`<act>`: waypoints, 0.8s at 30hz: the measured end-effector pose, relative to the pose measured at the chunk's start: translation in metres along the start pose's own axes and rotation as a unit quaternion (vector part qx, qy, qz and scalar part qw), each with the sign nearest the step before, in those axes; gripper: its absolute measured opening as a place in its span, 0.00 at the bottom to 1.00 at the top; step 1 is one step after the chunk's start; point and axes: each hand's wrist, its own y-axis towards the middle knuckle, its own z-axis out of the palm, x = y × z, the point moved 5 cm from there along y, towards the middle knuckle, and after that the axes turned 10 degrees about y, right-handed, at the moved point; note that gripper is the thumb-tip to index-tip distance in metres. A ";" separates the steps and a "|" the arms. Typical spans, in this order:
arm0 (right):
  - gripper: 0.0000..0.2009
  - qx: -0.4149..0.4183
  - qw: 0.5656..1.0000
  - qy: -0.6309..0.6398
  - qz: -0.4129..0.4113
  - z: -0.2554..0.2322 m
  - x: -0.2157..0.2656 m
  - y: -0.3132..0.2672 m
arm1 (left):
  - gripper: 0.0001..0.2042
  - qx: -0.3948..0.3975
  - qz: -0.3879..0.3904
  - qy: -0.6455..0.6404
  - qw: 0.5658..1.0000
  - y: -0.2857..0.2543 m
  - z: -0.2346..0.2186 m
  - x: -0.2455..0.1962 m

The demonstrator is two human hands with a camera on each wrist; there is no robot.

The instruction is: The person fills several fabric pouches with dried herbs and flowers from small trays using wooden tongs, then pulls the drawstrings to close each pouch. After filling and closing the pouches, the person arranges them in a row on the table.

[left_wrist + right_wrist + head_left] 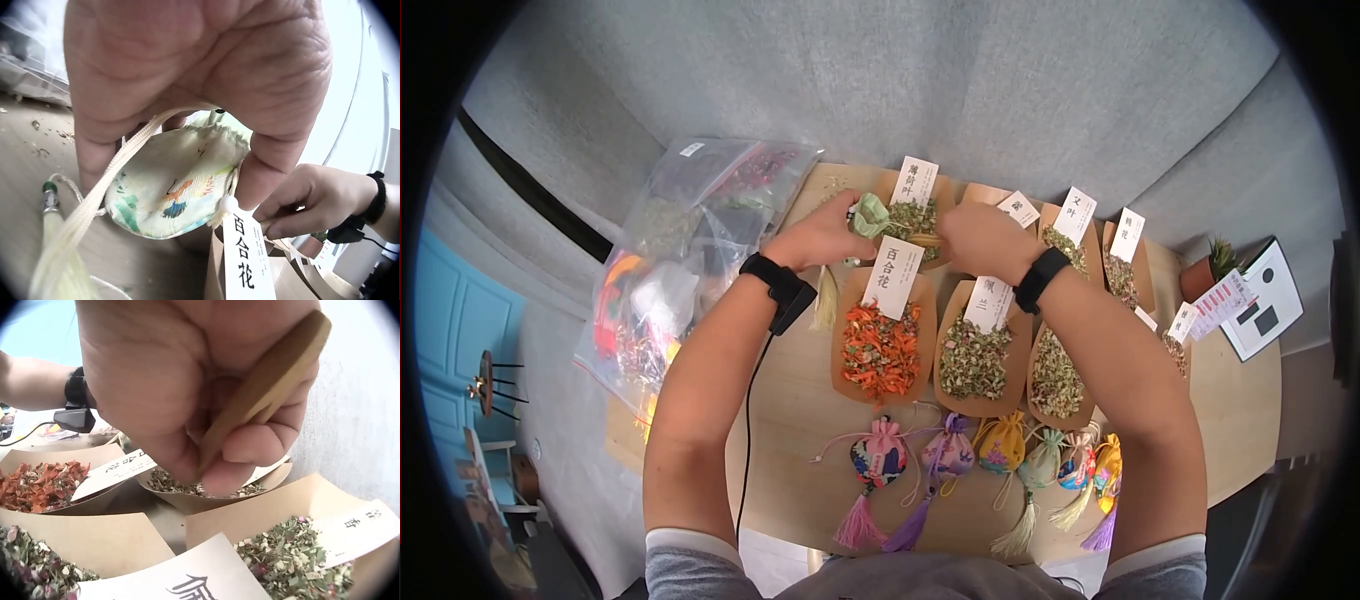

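Observation:
My left hand (825,234) grips a pale green drawstring sachet (178,181) printed with a small orange and blue figure, fingers and thumb around its top. Its cream cord (94,187) loops down past the palm, and a pale tassel (826,298) hangs below. In my right hand (985,240) is a wooden tool with a flat handle (269,381), pinched between thumb and fingers; its working end is hidden in the right wrist view. That hand is over the back tray of dried green leaves (912,216), close to the sachet.
More paper trays of dried herbs with name cards stand in rows, including one of orange petals (881,350). Several tasselled sachets (880,455) lie along the near edge. Clear plastic bags (690,230) are at left; a potted plant (1208,268) stands far right.

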 end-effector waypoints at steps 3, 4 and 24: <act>0.08 -0.023 0.999 0.016 -0.016 -0.022 -0.005 0.000 | 0.40 -0.010 0.019 0.005 1.000 0.003 0.000 0.003; 0.08 -0.022 1.000 0.016 -0.016 -0.028 -0.005 0.000 | 0.40 -0.010 0.019 0.006 1.000 0.003 0.000 0.004; 0.11 0.031 0.995 0.068 0.071 -0.003 -0.014 0.023 | 0.40 -0.009 0.019 -0.007 1.000 0.005 0.002 0.011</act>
